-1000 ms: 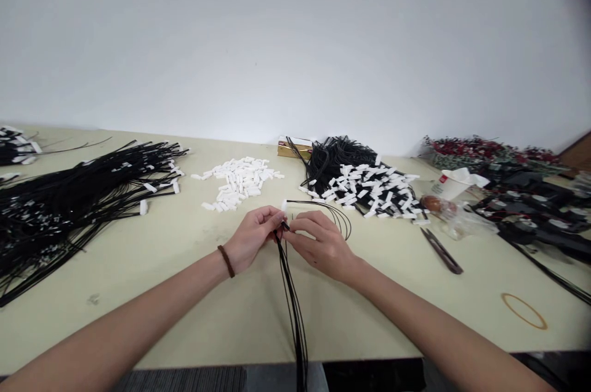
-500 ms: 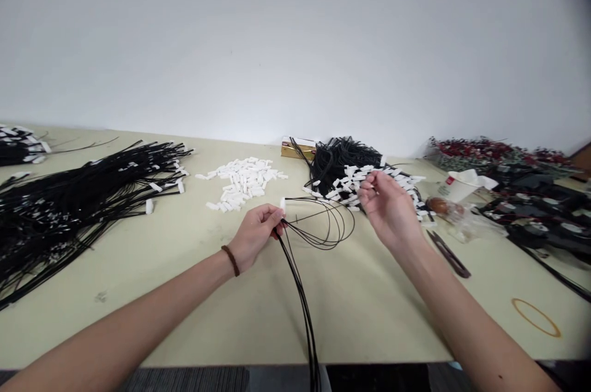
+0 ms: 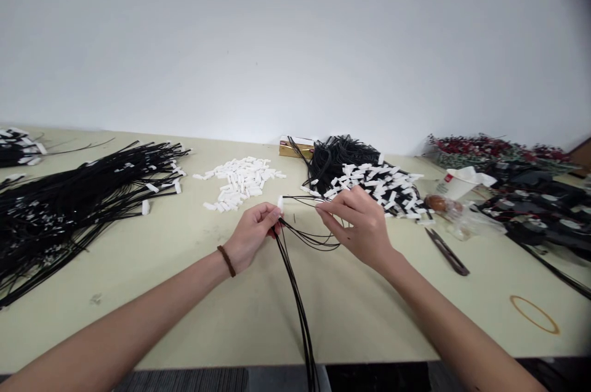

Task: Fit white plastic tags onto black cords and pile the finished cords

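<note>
My left hand (image 3: 255, 229) pinches a white connector (image 3: 280, 202) and the black wires (image 3: 295, 293) at its base; the wires hang down over the table's front edge. From the connector, thin black wires loop out to the right. My right hand (image 3: 357, 226) is closed at the fingertips on one of these looped wires (image 3: 318, 199). Behind my hands, a pile of loose white connectors (image 3: 242, 180) lies on the table. Just beyond my right hand is a bundle of black cables (image 3: 339, 158) with white connector ends (image 3: 388, 186).
Black cables (image 3: 92, 189) spread across the left side. Rightward lie snips (image 3: 447, 252), a paper cup (image 3: 457, 181), a plastic bag (image 3: 462, 226), a yellow-brown ring (image 3: 534, 314), black parts (image 3: 549, 204) and red-green wires (image 3: 494, 152). A gold box (image 3: 295, 148) stands near the wall.
My right hand has come left and down from above the white connector ends to the looped wires, and its fingertips have closed on one. My left hand has barely moved.
</note>
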### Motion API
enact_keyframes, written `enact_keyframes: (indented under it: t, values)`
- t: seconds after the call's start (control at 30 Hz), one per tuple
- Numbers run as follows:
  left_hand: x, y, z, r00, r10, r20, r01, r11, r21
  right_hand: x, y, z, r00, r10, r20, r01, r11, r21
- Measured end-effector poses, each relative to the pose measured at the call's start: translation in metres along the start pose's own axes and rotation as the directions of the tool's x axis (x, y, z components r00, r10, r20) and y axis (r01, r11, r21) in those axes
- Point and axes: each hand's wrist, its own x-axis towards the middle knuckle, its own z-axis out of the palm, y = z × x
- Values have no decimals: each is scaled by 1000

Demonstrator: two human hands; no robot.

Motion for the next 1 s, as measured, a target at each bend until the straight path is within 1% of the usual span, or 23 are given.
enact_keyframes:
  t: [0.17,0.6,0.87,1.0]
  values:
    - [-1,2,1,1000,6,9,-7,1000,7,0,0,1,998,-26,55,27,999,-24]
    - [-1,3,2,999,20,36,-21,1000,23,-1,1,2,997,-27,74,26,1000,9]
    - [-1,4,1,998,40,39,-42,998,48,3,-3,-2,990,51,133,-66,992,109]
    - [-1,4,0,997,53,53,-57,996,64,4,-4,-3,980,124,154,-150,974,171]
